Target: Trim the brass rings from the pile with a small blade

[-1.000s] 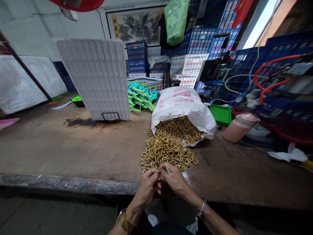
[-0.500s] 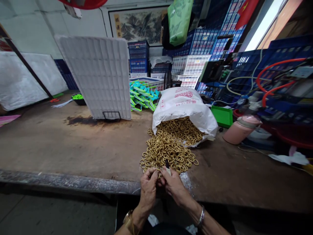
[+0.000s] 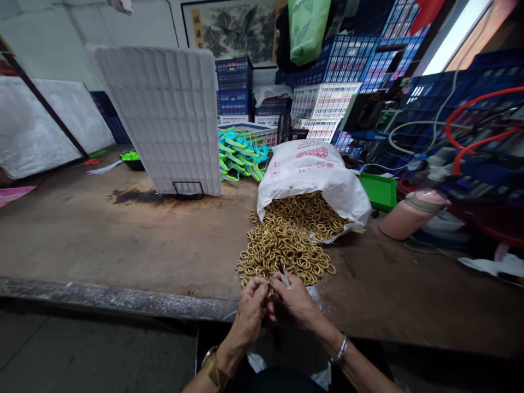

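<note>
Gold-coloured ring (image 3: 271,293), mostly hidden by fingers, between the fingertips of both hands, just above the table's near edge. Left hand (image 3: 250,311): thumb and fingers pinched together on the ring; watch (image 3: 209,357) at the wrist. Right hand (image 3: 297,299): closed around a slim tool (image 3: 284,279), pale where it leaves the fingers, dark at the end pointing up and away; fingertips close against the left hand's. Silvery bracelet (image 3: 343,347) on that wrist. Directly beyond the hands, a loose heap of matching rings (image 3: 282,254), running back without a break into the mouth of a white sack (image 3: 305,164) lying on its side, red print on top. All on a worn brown table (image 3: 102,245). Left of the sack, a pile of cyan and lime-green plastic pieces (image 3: 241,158); nearer the left, a white ribbed panel (image 3: 164,120) standing tilted, small black wire frame (image 3: 188,189) at its foot, dark stain (image 3: 133,199) beside it. Right of the sack, green tray (image 3: 379,192), then a pink bottle (image 3: 412,215), leaning. Behind: stacked blue crates (image 3: 233,87), white crates (image 3: 323,101), framed picture (image 3: 237,30) on the wall.
</note>
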The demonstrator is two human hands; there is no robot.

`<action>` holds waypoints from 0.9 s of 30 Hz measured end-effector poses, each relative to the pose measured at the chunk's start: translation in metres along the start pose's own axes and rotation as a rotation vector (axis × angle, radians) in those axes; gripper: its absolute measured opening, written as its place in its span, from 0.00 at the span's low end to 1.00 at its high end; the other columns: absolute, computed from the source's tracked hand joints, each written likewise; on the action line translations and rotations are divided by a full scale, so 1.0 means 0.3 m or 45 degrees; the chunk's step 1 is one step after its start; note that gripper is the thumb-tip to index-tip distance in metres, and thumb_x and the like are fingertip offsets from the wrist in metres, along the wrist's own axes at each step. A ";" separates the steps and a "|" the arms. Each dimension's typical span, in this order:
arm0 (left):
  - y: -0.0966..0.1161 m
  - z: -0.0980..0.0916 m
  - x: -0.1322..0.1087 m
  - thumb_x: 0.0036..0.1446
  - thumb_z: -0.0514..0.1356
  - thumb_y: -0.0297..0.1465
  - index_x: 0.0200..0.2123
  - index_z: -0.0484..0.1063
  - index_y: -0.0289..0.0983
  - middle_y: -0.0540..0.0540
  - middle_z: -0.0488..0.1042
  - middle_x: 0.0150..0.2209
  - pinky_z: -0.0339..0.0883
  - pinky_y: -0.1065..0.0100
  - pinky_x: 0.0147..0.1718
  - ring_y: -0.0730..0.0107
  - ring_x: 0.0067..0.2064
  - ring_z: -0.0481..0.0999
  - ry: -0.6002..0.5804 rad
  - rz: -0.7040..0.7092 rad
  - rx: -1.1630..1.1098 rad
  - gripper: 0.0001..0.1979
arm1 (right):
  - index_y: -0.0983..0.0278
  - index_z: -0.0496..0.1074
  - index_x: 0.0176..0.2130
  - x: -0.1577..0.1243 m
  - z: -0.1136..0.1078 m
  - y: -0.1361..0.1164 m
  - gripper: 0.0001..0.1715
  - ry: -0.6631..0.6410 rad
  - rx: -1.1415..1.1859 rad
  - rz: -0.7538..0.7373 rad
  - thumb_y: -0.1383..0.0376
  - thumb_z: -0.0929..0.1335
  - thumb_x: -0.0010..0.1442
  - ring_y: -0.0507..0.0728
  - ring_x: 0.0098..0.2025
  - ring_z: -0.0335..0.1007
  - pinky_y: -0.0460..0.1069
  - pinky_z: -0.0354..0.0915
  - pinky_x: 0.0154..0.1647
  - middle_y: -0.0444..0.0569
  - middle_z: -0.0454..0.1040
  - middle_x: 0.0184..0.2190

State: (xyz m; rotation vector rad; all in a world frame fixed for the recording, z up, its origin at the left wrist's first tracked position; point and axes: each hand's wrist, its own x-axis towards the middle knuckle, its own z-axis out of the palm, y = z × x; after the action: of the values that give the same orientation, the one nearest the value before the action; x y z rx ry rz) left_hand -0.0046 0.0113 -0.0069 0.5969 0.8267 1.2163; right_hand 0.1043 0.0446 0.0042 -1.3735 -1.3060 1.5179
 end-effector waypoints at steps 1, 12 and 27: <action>0.001 -0.002 0.000 0.48 0.58 0.42 0.32 0.61 0.38 0.55 0.66 0.19 0.60 0.77 0.15 0.81 0.16 0.62 0.007 0.000 0.014 0.15 | 0.61 0.57 0.23 0.001 -0.001 -0.002 0.15 0.014 -0.037 -0.021 0.53 0.62 0.50 0.47 0.15 0.54 0.43 0.54 0.16 0.35 0.57 0.13; 0.035 -0.010 -0.010 0.48 0.58 0.42 0.28 0.61 0.36 0.53 0.66 0.21 0.60 0.78 0.15 0.81 0.17 0.64 -0.090 -0.056 0.045 0.14 | 0.63 0.60 0.22 -0.005 -0.009 -0.061 0.11 -0.020 -0.212 -0.168 0.58 0.62 0.49 0.48 0.20 0.57 0.43 0.56 0.23 0.38 0.61 0.16; 0.041 -0.006 -0.024 0.50 0.56 0.40 0.29 0.60 0.37 0.55 0.65 0.18 0.61 0.76 0.19 0.81 0.17 0.63 -0.066 0.028 0.100 0.13 | 0.62 0.61 0.26 -0.065 -0.032 -0.037 0.10 -0.068 -1.106 -0.493 0.74 0.57 0.45 0.51 0.24 0.58 0.44 0.50 0.26 0.44 0.67 0.23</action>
State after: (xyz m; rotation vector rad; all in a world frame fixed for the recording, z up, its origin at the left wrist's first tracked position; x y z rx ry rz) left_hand -0.0139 0.0074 0.0032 0.7002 0.8290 1.1879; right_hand 0.1161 0.0311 0.0208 -1.4316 -2.2563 0.7279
